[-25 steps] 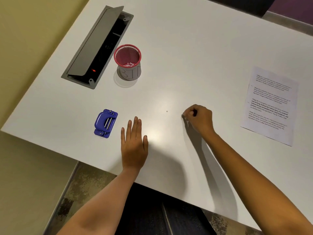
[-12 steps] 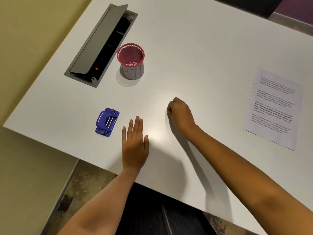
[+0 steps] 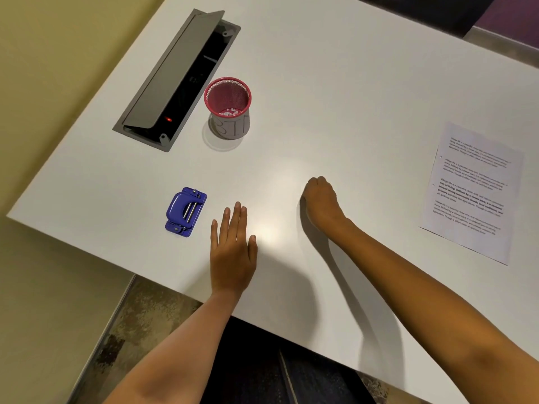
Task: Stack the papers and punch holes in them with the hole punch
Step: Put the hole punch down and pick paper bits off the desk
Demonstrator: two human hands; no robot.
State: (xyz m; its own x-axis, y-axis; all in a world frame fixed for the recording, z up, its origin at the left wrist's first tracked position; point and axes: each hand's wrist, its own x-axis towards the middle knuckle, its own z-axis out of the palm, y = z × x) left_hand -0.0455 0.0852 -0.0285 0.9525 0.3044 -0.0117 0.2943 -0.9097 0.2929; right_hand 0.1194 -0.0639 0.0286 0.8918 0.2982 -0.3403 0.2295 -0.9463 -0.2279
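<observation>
A blue hole punch [image 3: 186, 212] lies near the front left of the white table [image 3: 335, 91]. The printed papers [image 3: 474, 192] lie flat at the far right, with small holes along their left edge. My left hand [image 3: 233, 252] rests flat on the table just right of the punch, fingers straight, holding nothing. My right hand [image 3: 319, 201] sits mid-table with its fingers curled shut and knuckles up, well left of the papers. Whether anything is between its fingertips is hidden.
A red mesh cup [image 3: 229, 107] marked "BIN" stands behind the punch with white paper dots at its bottom. An open grey cable hatch [image 3: 175, 80] is set into the table at the back left. The table's front edge runs just below my left wrist.
My right hand has slid left across the table, away from the papers, and now covers the small dark speck seen one second ago. My left hand has stayed put.
</observation>
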